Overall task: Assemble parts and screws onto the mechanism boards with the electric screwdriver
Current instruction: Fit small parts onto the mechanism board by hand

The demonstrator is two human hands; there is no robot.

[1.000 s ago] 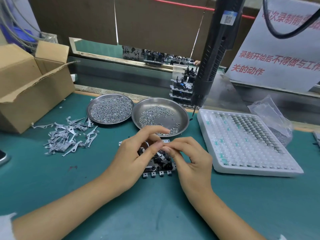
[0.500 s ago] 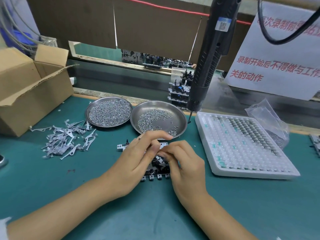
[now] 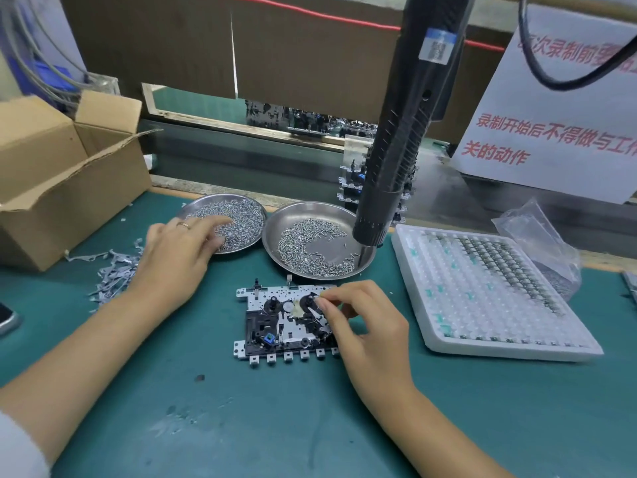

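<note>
Mechanism board (image 3: 275, 326) under right hand (image 3: 365, 326) (perhaps pinching)

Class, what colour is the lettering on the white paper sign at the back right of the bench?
Red, on the sign; seen in the head view.

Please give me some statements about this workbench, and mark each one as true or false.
1. The left hand reaches into the left screw dish. True.
2. The right hand grips the electric screwdriver. False: the screwdriver hangs free above the bench, and the right hand works at the mechanism board.
3. The right screw dish is empty. False: it holds many small screws.
4. The white parts tray lies to the right of the board. True.
5. A pile of small grey metal parts lies near the cardboard box. True.
</note>
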